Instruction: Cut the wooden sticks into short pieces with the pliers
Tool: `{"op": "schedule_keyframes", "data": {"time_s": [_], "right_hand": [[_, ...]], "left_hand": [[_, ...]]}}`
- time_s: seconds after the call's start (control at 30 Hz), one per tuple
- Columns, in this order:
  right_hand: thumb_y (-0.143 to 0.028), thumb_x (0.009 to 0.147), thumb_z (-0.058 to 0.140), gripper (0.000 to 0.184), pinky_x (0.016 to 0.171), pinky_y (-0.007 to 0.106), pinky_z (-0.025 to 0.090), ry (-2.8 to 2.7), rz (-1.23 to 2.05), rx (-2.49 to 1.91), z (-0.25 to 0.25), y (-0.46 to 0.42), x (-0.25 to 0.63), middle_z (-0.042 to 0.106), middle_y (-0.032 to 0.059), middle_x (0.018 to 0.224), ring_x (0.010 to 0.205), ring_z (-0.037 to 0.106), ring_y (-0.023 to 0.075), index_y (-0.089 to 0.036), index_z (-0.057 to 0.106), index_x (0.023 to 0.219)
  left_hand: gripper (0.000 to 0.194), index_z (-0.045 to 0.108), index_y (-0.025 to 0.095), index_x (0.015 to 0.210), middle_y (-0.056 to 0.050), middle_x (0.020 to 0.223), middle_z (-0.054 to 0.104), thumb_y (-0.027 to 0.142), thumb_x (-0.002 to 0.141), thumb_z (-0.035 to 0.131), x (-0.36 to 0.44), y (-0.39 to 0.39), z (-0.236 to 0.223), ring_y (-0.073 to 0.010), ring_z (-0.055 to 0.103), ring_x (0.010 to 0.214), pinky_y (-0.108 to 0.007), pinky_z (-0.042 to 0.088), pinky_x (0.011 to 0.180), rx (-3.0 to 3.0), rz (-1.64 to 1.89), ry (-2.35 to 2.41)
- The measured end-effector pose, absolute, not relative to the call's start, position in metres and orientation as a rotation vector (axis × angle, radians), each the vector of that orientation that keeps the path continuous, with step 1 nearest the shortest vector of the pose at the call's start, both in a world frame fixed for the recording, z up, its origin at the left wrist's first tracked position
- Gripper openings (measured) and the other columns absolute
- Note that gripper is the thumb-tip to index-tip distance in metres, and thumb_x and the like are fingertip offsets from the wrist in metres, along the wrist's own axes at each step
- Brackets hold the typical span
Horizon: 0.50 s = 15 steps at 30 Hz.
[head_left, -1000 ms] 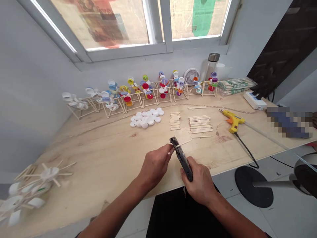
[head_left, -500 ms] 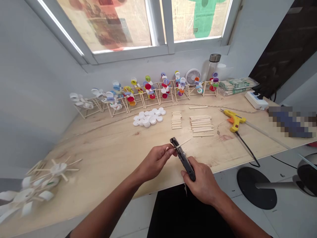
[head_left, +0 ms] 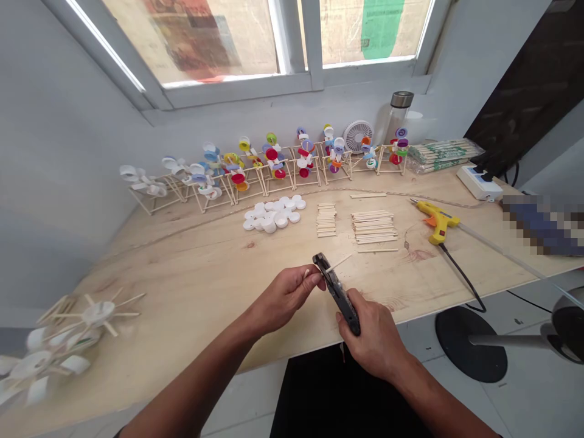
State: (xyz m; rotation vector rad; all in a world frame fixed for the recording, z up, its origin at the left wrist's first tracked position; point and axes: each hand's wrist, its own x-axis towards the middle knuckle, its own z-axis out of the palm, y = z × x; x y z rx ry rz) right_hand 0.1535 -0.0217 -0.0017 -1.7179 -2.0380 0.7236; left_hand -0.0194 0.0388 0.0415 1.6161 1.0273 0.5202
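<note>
While the left hand pinches a pale wooden stick, the right hand closes around dark pliers biting it; a plastic packet holds bundled sticks.

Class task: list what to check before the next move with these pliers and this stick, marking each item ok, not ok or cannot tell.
1. Left hand holds the stick: ok.
2. Right hand holds the pliers by the handles: ok.
3. Stick seated between the jaws: cannot tell, the pliers' head hides it.
4. Left fingers clear of the pliers' head: not ok, they sit right beside it.
5. Glue gun well away from the hands: ok.
</note>
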Motion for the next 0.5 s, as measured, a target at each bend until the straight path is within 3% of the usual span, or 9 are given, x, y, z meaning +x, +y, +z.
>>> {"op": "schedule_keyframes", "data": {"time_s": [0.23,0.5], "right_hand": [[-0.025,0.077,0.047,0.007,0.05,0.023,0.024,-2.042,0.783,-1.731,0.004,-0.02,0.153,0.055,-0.0032,0.058,0.052,0.051,0.0137,-0.021,0.041,0.075],[-0.028,0.077,0.047,0.009,0.051,0.023,0.026,-2.021,0.857,-1.74,0.007,-0.021,0.153,0.056,-0.0029,0.06,0.054,0.052,0.014,-0.021,0.042,0.076]], "left_hand": [[0.023,0.047,0.017,0.07,0.003,0.056,0.044,0.026,0.087,0.035,-0.014,0.032,0.032,-0.0087,0.04,0.049,-0.02,0.029,0.049,2.105,0.682,1.24],[0.025,0.057,0.015,0.075,0.003,0.06,0.048,0.032,0.085,0.042,-0.016,0.04,0.035,-0.0082,0.041,0.053,-0.018,0.033,0.051,1.764,0.66,1.143]]}}
